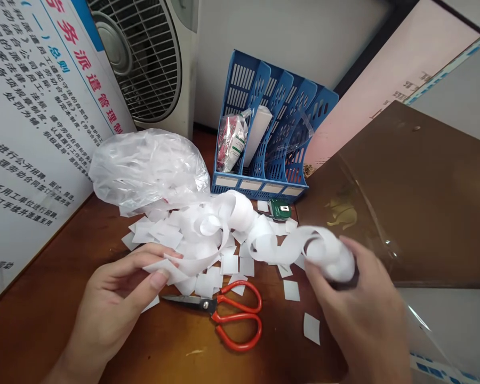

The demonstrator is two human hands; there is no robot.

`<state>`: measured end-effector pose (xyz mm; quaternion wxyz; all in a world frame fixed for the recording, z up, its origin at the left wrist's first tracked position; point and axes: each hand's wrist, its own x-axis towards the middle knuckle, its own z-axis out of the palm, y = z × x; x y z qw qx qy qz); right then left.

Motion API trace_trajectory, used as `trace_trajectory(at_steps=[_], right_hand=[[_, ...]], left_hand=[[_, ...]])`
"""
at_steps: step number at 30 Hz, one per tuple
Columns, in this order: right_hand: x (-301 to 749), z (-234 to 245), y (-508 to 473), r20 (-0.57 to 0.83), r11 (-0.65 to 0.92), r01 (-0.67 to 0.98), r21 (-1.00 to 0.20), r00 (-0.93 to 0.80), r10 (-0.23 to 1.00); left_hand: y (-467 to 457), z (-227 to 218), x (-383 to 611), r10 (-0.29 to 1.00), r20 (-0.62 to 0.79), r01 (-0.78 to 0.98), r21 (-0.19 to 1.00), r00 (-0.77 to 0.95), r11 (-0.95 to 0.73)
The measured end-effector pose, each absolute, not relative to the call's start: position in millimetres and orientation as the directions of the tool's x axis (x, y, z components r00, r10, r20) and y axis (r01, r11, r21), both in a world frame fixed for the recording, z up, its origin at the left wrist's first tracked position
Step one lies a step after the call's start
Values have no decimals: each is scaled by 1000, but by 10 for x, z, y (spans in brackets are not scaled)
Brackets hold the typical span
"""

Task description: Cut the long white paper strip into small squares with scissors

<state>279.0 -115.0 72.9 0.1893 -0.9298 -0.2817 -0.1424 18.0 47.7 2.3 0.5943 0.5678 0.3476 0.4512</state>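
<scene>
My left hand [124,293] pinches the end of a long white strip [200,261] between thumb and fingers. That strip curls in loose loops across the middle toward my right hand [356,298], which is wrapped round a white roll [332,256]. The roll looks slightly blurred; its material, paper or fabric, I cannot tell. Below the loops, between my hands, lie scissors [208,305] with red handles, blades pointing left. Many small white cut squares [230,264] are scattered and heaped on the wooden table [176,346] under and around the strip.
A clear plastic bag [148,170] with white contents lies at the back left. Behind the pile stands a blue file rack [260,184] holding a wrapped packet [232,141]. A green tape measure [280,208] sits before it. A fan [144,58] and a printed board [44,106] bound the left.
</scene>
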Motion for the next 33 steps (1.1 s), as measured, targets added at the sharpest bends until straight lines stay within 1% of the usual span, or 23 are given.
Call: trace_trajectory(at_steps=[3, 4, 6, 7, 8, 9, 10, 11, 12, 13, 14, 15, 16, 17, 19, 21, 22, 24, 25, 27, 29, 31, 33], right_hand=[[3087, 892, -756, 541, -705, 668, -237, 694, 476], [3184, 926, -649, 551, -695, 683, -224, 677, 488], [3280, 956, -524, 452, -696, 682, -223, 705, 546], [3258, 949, -513, 447, -688, 689, -227, 701, 555], [3185, 924, -532, 465, -674, 696, -248, 696, 547], [3067, 880, -576, 522, -641, 711, -287, 678, 518], [2913, 816, -635, 556, -610, 707, -358, 686, 469], [2736, 734, -698, 505, -558, 667, -494, 742, 440], [2551, 637, -753, 344, -454, 585, -672, 789, 509], [2370, 530, -791, 71, -380, 440, -814, 724, 687], [2204, 417, -804, -188, -362, 232, -903, 544, 818], [2062, 306, -791, -341, -377, 18, -926, 389, 856], [1949, 205, -754, -405, -375, -154, -914, 302, 863], [1869, 120, -701, -401, -322, -302, -897, 252, 881], [1805, 12, -579, -322, -135, -574, -808, 238, 916], [1835, -11, -489, -239, 48, -718, -695, 292, 926], [1869, -2, -466, -207, 120, -736, -667, 337, 918], [1944, 29, -458, -184, 226, -684, -694, 472, 862], [1973, 41, -467, -204, 251, -634, -732, 555, 806], [1989, 44, -492, -302, 237, -572, -785, 689, 659], [1941, 23, -516, -423, 193, -599, -777, 724, 545], [1845, -11, -537, -511, 171, -658, -733, 699, 500], [1742, -54, -560, -543, 198, -688, -698, 689, 479]], left_hand=[[470, -15, 154, 883, 122, -151, 987, 453, -59], [467, -24, 139, 873, 128, -148, 987, 471, -64], [456, -39, 108, 870, 130, -128, 989, 475, -79], [447, -48, 95, 875, 125, -111, 990, 468, -83], [437, -60, 84, 879, 115, -95, 992, 464, -80], [427, -75, 78, 880, 108, -88, 993, 462, -76], [417, -96, 75, 881, 108, -94, 993, 461, -72], [407, -119, 78, 880, 100, -100, 993, 465, -60], [397, -144, 86, 878, 85, -106, 994, 471, -39], [387, -169, 99, 872, 65, -118, 993, 485, -8], [374, -192, 118, 861, 41, -134, 990, 507, 32], [359, -210, 141, 847, 19, -157, 985, 532, 77], [341, -223, 167, 827, 2, -179, 977, 562, 120], [321, -230, 194, 804, -12, -193, 968, 595, 158], [277, -229, 243, 766, -40, -186, 961, 642, 206], [239, -210, 268, 740, -68, -153, 962, 669, 227], [224, -196, 271, 732, -80, -141, 962, 676, 235], [202, -164, 263, 729, -93, -134, 960, 678, 247], [192, -148, 259, 727, -95, -133, 959, 680, 249], [168, -118, 269, 723, -86, -132, 962, 686, 240], [134, -98, 316, 709, -62, -124, 970, 702, 208], [91, -92, 396, 700, -42, -110, 979, 713, 171], [46, -103, 487, 710, -52, -91, 982, 703, 163]])
